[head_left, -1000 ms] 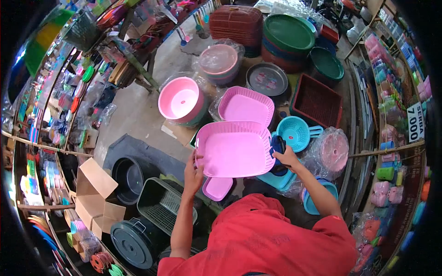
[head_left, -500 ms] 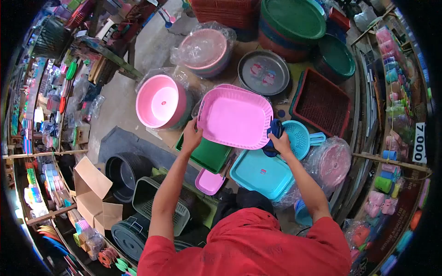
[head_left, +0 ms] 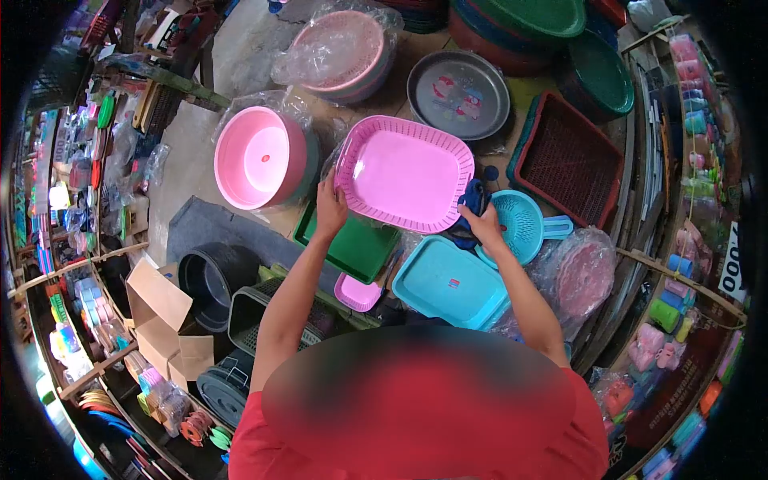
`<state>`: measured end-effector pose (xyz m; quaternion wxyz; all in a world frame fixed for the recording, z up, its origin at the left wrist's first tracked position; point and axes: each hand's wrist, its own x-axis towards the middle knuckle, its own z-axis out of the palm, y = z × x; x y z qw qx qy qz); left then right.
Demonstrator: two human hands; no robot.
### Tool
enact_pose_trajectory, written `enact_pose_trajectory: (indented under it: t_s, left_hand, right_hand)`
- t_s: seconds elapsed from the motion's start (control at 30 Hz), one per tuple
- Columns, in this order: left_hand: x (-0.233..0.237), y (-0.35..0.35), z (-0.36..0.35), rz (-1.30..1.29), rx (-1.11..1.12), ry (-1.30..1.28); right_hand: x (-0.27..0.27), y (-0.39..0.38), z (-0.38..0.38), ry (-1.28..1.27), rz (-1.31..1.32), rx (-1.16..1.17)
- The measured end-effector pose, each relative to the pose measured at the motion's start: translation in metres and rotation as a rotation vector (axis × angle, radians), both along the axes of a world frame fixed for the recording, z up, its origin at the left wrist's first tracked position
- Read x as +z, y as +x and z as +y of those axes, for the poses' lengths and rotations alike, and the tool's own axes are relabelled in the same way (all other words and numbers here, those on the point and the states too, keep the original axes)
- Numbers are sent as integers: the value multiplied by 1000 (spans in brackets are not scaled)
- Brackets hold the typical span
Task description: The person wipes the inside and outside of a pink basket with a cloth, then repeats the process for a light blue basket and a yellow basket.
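Observation:
A pink slotted basket (head_left: pixel 408 172) is held up in front of me, its flat inside facing the camera. My left hand (head_left: pixel 330 204) grips its left end, with the fingers partly hidden at the rim. At the lower right corner, my right hand (head_left: pixel 482 226) holds a dark blue cloth (head_left: pixel 472 210) against the rim. Below the basket lie a green tray (head_left: pixel 344 244) and a light blue tray (head_left: pixel 448 280). Just right of my right hand is a light blue strainer (head_left: pixel 520 224).
A pink tub (head_left: pixel 260 160) stands at left, a grey round tray (head_left: pixel 458 96) beyond the basket, red-brown baskets (head_left: pixel 572 160) at right. Black tubs (head_left: pixel 214 280) and an open cardboard box (head_left: pixel 164 316) are lower left. Shelves of goods line both sides.
The basket has turned slightly clockwise and its rim now shows more fully. The dark blue cloth has shifted along the corner with my right hand. The whole view has moved a little.

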<state>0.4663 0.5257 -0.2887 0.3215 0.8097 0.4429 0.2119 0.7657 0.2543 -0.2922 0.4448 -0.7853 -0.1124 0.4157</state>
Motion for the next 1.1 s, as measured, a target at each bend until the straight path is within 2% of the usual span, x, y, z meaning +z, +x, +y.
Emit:
enact_pose_trajectory:
  t_s: [0.07, 0.2, 0.3, 0.4, 0.47, 0.57, 0.63, 0.67, 0.73, 0.77, 0.8, 0.87, 0.97, 1.1]
  left_hand:
    - [-8, -1, -2, 11, -3, 37]
    - [-15, 6, -7, 7, 41, 71]
    - [-19, 5, -17, 49, 130, -5]
    - [-2, 5, -44, -40, 257, 28]
    - [41, -3, -81, -219, 343, -147]
    - [45, -44, -140, -245, 376, -166]
    - [38, -84, -182, -102, 366, -26]
    - [25, -109, -208, -106, 419, -150]
    - [23, -147, -254, -136, 545, -336]
    - [29, -164, -273, -161, 617, -399]
    - [23, -188, -292, -120, 619, -388]
    - [-6, -239, -334, -83, 655, -377]
    - [-51, -300, -388, -115, 824, -597]
    - [-76, -350, -422, -126, 893, -735]
  right_hand:
    - [45, 0, 3, 34, 28, 17]
    - [60, 19, -17, 203, 108, -133]
    - [96, 31, -34, 297, 562, -379]
    - [103, 22, -40, 331, 710, -321]
    - [107, 3, -34, 315, 734, -243]
    - [113, -42, -17, 278, 855, -109]
    - [96, -80, -8, 193, 950, -2]
    - [96, -100, -1, 177, 1026, 48]
    - [90, -134, 12, -89, 1000, 284]
    - [85, -160, 15, -52, 1044, 330]
    - [81, -189, 18, -15, 1088, 374]
    - [70, -233, 22, -99, 1094, 475]
    - [46, -293, 19, -291, 1218, 698]
    - [21, -361, 7, -490, 1187, 822]
